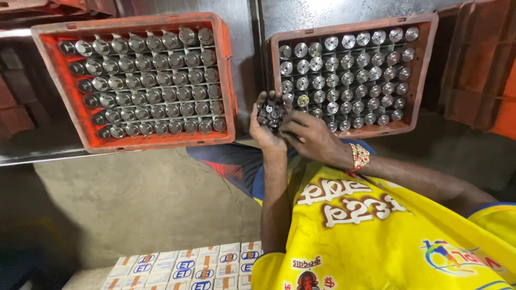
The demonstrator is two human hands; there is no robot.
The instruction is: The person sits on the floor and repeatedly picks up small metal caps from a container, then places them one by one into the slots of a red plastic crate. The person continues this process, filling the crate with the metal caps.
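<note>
The left hand (267, 126) cups a heap of small dark metal parts (270, 114) while the right hand (312, 138) picks among them with pinched fingers, the right crate (424, 75) of upright cylinders just beyond.

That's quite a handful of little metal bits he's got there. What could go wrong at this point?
The left hand is cupped around a heaped pile of small metal parts; while the right hand picks at them, some could spill over the edge to the concrete floor. The hands also hover at the near corner of the right crate, so a bump might disturb the pins standing there.
</note>
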